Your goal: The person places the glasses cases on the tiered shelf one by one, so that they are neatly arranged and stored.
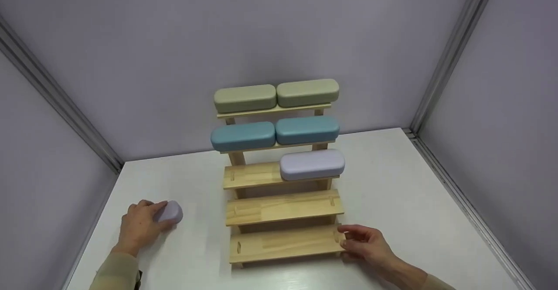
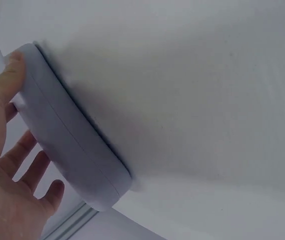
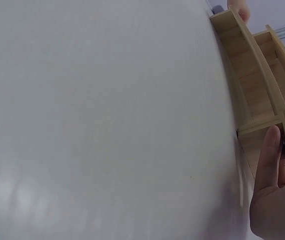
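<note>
My left hand point(image 1: 138, 226) grips a lavender glasses case point(image 1: 171, 213) at the table's left side. In the left wrist view the case point(image 2: 67, 130) shows a thin seam along its length, with the thumb near one end and fingers along its side. Whether its underside touches the table is hard to tell. A stepped wooden rack point(image 1: 285, 207) stands in the middle. My right hand point(image 1: 368, 247) holds the right end of its lowest shelf, thumb at the front edge. A second lavender case point(image 1: 312, 165) lies on the right half of the middle shelf.
Two teal cases point(image 1: 307, 130) sit side by side on the second shelf from the top. Above them, two green cases point(image 1: 307, 93) fill the top shelf. Pale panels point(image 1: 492, 85) with metal rails point(image 1: 455, 46) enclose the white table point(image 1: 392, 185) at the back and sides.
</note>
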{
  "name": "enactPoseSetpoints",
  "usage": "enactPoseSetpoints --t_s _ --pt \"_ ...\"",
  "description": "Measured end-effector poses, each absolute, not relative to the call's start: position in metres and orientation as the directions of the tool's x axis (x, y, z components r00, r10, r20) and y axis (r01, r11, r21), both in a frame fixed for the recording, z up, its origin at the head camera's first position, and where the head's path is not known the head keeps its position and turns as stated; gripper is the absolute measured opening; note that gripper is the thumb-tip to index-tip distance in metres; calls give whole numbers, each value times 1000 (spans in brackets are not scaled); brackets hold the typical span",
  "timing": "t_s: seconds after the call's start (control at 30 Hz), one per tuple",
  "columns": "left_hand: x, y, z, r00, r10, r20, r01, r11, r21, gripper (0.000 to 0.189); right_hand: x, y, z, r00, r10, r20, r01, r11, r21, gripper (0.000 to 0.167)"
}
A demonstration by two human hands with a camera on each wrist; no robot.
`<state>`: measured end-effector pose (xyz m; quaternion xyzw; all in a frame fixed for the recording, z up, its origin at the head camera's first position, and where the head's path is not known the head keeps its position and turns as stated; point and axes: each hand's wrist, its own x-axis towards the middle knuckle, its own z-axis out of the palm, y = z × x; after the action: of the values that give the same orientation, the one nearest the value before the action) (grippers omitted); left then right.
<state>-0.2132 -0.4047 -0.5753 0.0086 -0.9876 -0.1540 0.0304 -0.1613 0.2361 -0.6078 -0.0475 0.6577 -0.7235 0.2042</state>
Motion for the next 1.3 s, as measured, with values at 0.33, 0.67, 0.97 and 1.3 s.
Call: enactPoseSetpoints --t_s 0.33,0.67,0.97,1.3 --pt "-201 -410 -574 -997 -61 41 -41 926 376 59 -161 235 -607 -914 -343 -218 242 -27 -970 55" --pt "-181 -420 -578 -994 -105 0 -95 905 416 59 -163 236 -610 -908 -373 -192 225 -47 -973 54" --pt "-177 -415 -584 -992 -127 5 -110 879 464 62 -163 236 -609 -910 -358 -208 233 -28 -972 54" --pt "-177 -412 -581 -997 -71 15 -54 871 489 61 -162 235 -607 -910 -351 -222 248 -29 -968 52"
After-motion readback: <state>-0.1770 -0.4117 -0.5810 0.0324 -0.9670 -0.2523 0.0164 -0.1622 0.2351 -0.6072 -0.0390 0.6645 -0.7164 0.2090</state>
